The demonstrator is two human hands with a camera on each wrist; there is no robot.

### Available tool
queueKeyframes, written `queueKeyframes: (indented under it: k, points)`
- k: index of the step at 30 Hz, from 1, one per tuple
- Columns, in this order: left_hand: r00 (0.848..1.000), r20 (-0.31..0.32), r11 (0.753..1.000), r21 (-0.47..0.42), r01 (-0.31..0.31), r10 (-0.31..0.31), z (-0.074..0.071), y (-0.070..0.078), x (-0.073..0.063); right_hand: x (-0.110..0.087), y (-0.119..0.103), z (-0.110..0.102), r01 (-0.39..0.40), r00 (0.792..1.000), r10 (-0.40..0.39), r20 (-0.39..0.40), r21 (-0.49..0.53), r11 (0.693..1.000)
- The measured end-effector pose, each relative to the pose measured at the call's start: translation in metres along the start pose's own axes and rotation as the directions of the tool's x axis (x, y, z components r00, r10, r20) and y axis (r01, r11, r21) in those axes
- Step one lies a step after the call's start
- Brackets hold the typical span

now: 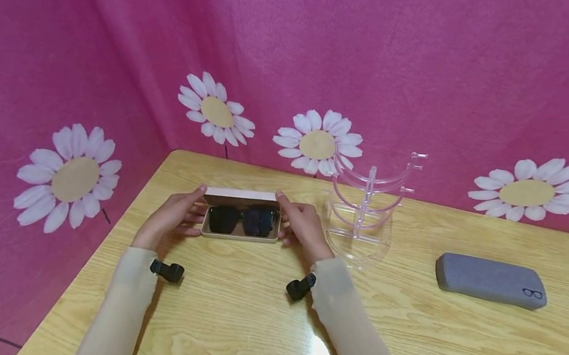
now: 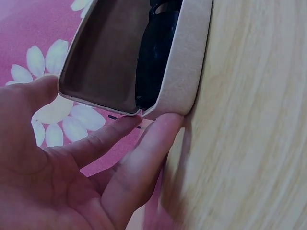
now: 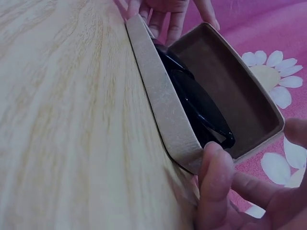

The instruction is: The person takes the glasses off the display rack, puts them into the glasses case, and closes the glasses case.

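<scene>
A cream glasses case [image 1: 239,236] with a brown lining lies on the table, its hinged lid [image 1: 242,194] raised part way. Dark sunglasses [image 1: 240,220] rest inside. At the case's left end, my left hand [image 1: 173,215] holds it, the thumb [image 2: 45,88] at the lid's edge and fingertips [image 2: 168,122] against the base. My right hand [image 1: 306,226] grips the other end likewise, its thumb [image 3: 295,130] on the lid and a finger [image 3: 216,170] touching the base's corner. The undersides of both hands are hidden in the head view.
Just right of my right hand stands a clear plastic tiered display stand [image 1: 363,216]. Farther right lies a closed grey glasses case [image 1: 490,280] with a small glasses print. A pink flowered cloth [image 1: 421,68] hangs behind the wooden table [image 1: 225,331].
</scene>
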State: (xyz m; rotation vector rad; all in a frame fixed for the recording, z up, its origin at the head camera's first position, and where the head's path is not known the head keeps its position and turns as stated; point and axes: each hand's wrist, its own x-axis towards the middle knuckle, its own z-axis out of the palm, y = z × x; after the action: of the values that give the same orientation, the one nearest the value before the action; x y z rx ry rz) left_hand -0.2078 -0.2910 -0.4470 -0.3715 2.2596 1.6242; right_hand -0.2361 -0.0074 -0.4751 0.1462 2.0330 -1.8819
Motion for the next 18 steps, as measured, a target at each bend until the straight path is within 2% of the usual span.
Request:
queueKeyframes:
  k: [9, 18]
  points:
    - [0.998, 0.054, 0.999, 0.008, -0.041, 0.041, -0.005, -0.0033, -0.0015, 0.0001, -0.0025, -0.0033, -0.009, 0.999, 0.01, 0.039, -0.018, 1.0]
    - [0.994, 0.094, 0.999, 0.001, -0.05, 0.05, -0.0074, -0.0057, -0.0025, -0.0046, -0.007, -0.01, -0.003, 0.998, 0.007, 0.057, -0.074, 0.997]
